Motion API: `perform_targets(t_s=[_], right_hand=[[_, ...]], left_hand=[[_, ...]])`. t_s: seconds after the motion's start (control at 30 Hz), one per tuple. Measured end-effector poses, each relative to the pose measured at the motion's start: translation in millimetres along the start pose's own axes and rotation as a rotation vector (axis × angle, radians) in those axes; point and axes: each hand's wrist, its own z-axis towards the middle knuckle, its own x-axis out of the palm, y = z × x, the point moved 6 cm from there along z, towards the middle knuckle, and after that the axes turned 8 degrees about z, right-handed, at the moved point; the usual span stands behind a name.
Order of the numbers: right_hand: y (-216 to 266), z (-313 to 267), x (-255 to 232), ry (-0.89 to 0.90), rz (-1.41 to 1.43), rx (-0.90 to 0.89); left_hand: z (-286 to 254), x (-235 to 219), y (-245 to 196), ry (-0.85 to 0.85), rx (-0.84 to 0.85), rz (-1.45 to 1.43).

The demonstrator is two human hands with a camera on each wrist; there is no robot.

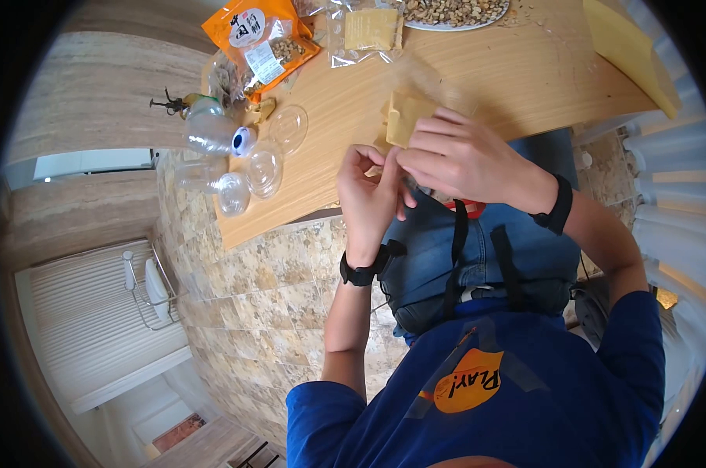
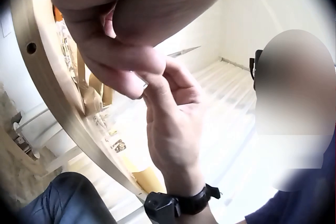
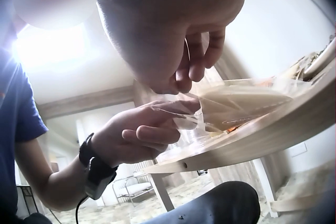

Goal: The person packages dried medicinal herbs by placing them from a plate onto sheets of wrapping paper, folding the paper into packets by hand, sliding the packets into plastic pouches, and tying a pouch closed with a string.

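Just over the table's near edge, a tan packet (image 1: 403,117) sits in a clear plastic bag (image 3: 210,103). My left hand (image 1: 371,191) pinches the near end of the bag between thumb and fingers. Close against it, my right hand (image 1: 466,156) pinches the same end, its fingertips meeting the left thumb. From the right wrist view, thin plastic stretches between the fingertips and the packet bulges beyond them. A thin pointed sliver (image 2: 186,51) sticks out past the fingers in the left wrist view; what it is cannot be made out.
An orange printed bag (image 1: 263,47), another clear-wrapped tan packet (image 1: 371,30) and a plate of dried pieces (image 1: 454,23) lie farther back. Clear plastic cups and lids (image 1: 263,168) stand at the left corner. A yellow folder-like sheet (image 1: 630,54) lies right on the wooden table (image 1: 517,78).
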Motion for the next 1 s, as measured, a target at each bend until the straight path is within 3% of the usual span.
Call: perform_targets(t_s=[0.13, 0.2, 0.23, 0.43, 0.53, 0.6, 0.63, 0.7, 0.83, 0.9, 1.0], right_hand=[[2, 0, -1, 0.050, 0.016, -0.002], [-1, 0, -2, 0.059, 0.024, 0.011], [-5, -2, -5, 0.069, -0.027, 0.022], [-23, -13, -15, 0.113, -0.078, 0.111], [-27, -21, -16, 0.151, -0.008, 0.110], [-34, -29, -15, 0.186, 0.012, 0.192], [-32, -31, -15, 0.186, 0.014, 0.191], [-31, -33, -19, 0.148, -0.018, 0.221], [-33, -30, -20, 0.146, -0.049, 0.253], [-39, -24, -19, 0.055, -0.019, 0.299], [-53, -17, -8, 0.017, 0.008, 0.302]], left_hand=[[4, 4, 0, 0.040, 0.009, 0.047], [-2, 9, -18, 0.072, 0.213, -0.135], [-5, 7, -21, 0.072, 0.213, -0.134], [-19, -12, -14, 0.185, 0.169, 0.120], [-20, -20, -8, 0.193, 0.265, 0.313], [-23, -26, -14, 0.106, 0.463, 0.502], [-22, -26, -15, 0.105, 0.461, 0.503], [-23, -20, -29, 0.077, 0.684, 0.654], [-19, -6, -27, 0.018, 0.748, 0.728], [-17, -5, -20, -0.096, 0.728, 0.706], [-14, -2, -19, -0.118, 0.784, 0.734]])
